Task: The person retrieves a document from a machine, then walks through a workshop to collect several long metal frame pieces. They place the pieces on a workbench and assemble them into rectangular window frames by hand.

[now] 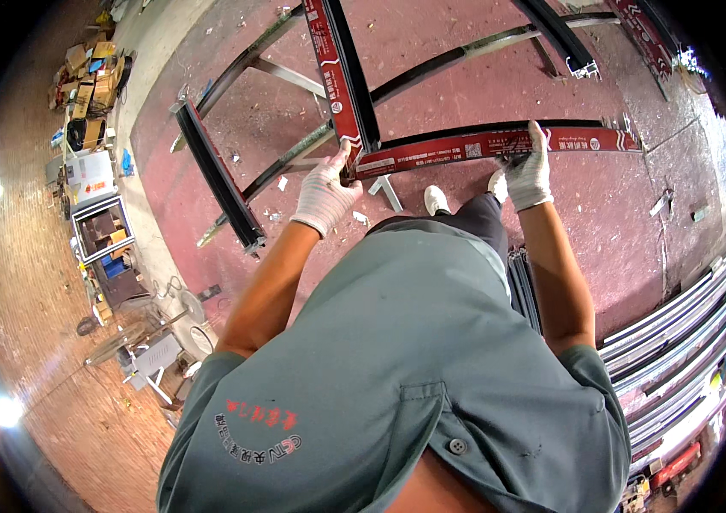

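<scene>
Two dark metal frame profiles covered in red printed film meet at a corner in front of me. One profile (pixel 329 68) runs away from me, and the other profile (pixel 466 147) lies crosswise to the right. My left hand (pixel 329 195), in a white knit glove, closes on the corner with its thumb at the joint. My right hand (pixel 528 178), gloved too, grips the crosswise profile towards its right part, thumb over the top edge. The fingers of both hands are partly hidden under the profiles.
A stand of metal rails (pixel 440 61) is beneath the profiles. A loose black profile (pixel 219 179) rests across it at left, another (pixel 555 38) at far right. Long profiles (pixel 679 342) are stacked at lower right. Boxes (pixel 85 98) and a fan (pixel 196 338) line the left.
</scene>
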Available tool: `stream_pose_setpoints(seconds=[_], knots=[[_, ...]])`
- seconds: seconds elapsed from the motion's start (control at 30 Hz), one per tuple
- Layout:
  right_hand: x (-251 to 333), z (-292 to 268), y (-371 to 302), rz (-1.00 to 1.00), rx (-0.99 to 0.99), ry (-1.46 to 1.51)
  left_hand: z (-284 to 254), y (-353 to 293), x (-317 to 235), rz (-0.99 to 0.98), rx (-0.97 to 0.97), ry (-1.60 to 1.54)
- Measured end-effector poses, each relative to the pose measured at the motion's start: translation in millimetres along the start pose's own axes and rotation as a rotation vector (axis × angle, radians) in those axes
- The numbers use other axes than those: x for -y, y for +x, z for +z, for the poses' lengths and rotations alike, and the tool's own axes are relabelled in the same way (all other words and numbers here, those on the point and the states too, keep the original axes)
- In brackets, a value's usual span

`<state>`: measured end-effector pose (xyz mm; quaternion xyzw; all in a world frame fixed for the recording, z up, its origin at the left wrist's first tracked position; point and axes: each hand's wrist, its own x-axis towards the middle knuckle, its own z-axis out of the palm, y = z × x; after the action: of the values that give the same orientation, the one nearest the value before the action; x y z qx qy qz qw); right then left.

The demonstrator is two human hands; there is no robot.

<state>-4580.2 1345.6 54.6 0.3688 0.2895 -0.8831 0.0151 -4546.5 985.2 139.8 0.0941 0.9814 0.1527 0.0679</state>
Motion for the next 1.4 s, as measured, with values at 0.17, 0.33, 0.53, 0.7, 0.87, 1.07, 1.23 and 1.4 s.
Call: stream_pose_setpoints(seconds=[0.17, 0.33, 0.53, 0.7, 0.87, 1.07, 1.23, 1.4], knots=[[6, -7, -4, 0.037, 0.117, 0.080, -4, -1, -4, -0.088, 0.044, -0.130], [38, -7, -9, -0.111, 0.204, 0.278, 13, -3, 12, 0.181, -0.204, -0.234], [39, -16, 24, -0.113, 0.122, 0.181, -18, -5, -20, -0.130, -0.055, -0.217], [52, -21, 13, 0.039, 0.198, 0.146, -45, 9, -5, -0.102, 0.082, -0.348], [46, -19, 18, -0.032, 0.246, 0.251, -24, 65, 43, -0.441, -0.076, -0.705], [44, -8, 8, 0.045, 0.246, 0.298, -25, 142, 67, -0.641, -0.059, -0.735], [50, -25, 19, 0.027, 0.228, 0.210, -26, 191, 28, -0.527, -0.110, -0.928], [56, -25, 19, 0.018, 0.199, 0.164, 0, 208, 43, -0.707, -0.071, -0.907]])
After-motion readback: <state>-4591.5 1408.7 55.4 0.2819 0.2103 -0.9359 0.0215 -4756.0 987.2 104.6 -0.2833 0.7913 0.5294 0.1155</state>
